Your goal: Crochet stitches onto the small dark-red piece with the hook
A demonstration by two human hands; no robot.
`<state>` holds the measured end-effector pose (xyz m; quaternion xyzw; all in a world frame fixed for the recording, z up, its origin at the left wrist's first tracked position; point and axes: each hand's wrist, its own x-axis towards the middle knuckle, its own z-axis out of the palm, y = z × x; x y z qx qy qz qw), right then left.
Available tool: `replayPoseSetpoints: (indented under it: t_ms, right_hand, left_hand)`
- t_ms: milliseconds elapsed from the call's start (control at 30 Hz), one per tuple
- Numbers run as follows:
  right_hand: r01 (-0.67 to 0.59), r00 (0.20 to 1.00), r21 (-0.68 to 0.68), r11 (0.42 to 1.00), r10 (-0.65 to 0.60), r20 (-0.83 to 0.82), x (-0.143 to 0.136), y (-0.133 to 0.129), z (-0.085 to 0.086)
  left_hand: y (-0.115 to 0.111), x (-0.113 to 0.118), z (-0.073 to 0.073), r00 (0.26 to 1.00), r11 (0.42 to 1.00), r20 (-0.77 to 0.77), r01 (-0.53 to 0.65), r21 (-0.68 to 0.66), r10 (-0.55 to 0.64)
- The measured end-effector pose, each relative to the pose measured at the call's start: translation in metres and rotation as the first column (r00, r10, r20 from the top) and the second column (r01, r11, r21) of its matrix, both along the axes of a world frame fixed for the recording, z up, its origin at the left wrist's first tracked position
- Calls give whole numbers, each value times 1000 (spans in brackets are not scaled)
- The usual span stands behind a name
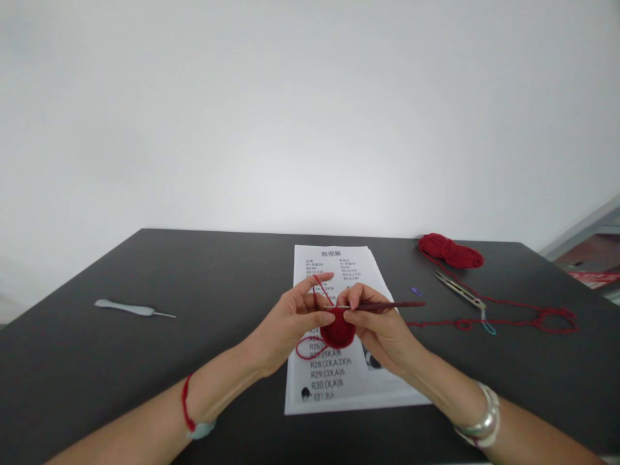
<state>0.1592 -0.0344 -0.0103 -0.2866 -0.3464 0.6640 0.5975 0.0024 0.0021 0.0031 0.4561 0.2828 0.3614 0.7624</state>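
A small round red crochet piece is held between both hands above a printed sheet. My left hand pinches its upper left edge, with red yarn looped over the raised index finger. My right hand is closed around a dark red crochet hook, its thumb at the piece's upper right edge. The hook lies nearly level and its handle points right; its tip is at the top of the piece, too small to make out. A loop of red yarn hangs at the lower left of the piece.
On the dark table, a grey-handled hook lies at the left. To the right are a red yarn skein, thread snips with a blue cord, a purple stitch marker and trailing red yarn. A white wall stands behind.
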Motion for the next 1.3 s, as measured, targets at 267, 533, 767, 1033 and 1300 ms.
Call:
replayPoseSetpoints:
  t_ms: [267, 533, 767, 1033, 1300]
  right_hand:
    - [-29, 998, 1, 1000, 29, -54, 2, 1, -6]
    - [47, 994, 131, 990, -60, 96, 1, 2, -7]
    - [54, 920, 325, 944, -173, 351, 12, 2, -14]
    - [-112, 533, 805, 583, -648, 544, 6, -2, -21]
    - [-286, 228, 853, 436, -834, 503, -1, -2, -18]
  left_hand:
    - [0, 0, -2, 998, 994, 59, 12, -109, -5]
    - [-1, 0, -1, 999, 1000, -43, -20, 17, 21]
    - [-3, 2, 6, 989, 989, -120, -69, 129, 84]
    - [-3, 4, 4, 981, 988, -150, -109, 108, 125]
    - [-6, 6, 0, 979, 983, -128, -143, 119, 157]
